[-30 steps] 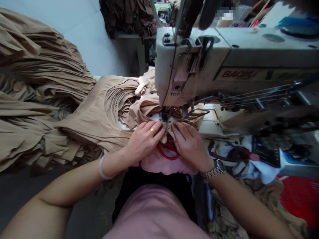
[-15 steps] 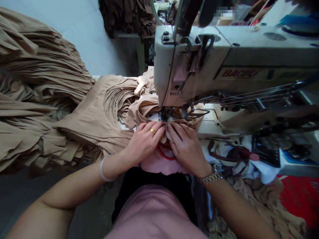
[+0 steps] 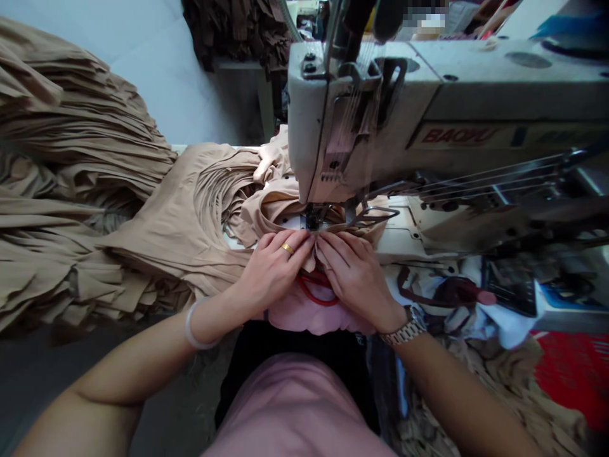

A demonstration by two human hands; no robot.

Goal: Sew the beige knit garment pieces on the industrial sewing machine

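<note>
Tan fabric lies at the centre of the frame, clamped in the grip of the left hand and right hand, which nearly meet just in front of the sewing machine needle.

Left hand, right hand, pinched beige fabric

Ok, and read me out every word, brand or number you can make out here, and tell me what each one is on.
"BAOYU": red letters on the arm of the sewing machine.
A second marking further right on the same arm: too faint to read.
A small mark on the black garment: too small to read.
A patch at the top of the view: blurred out, unreadable.
</note>
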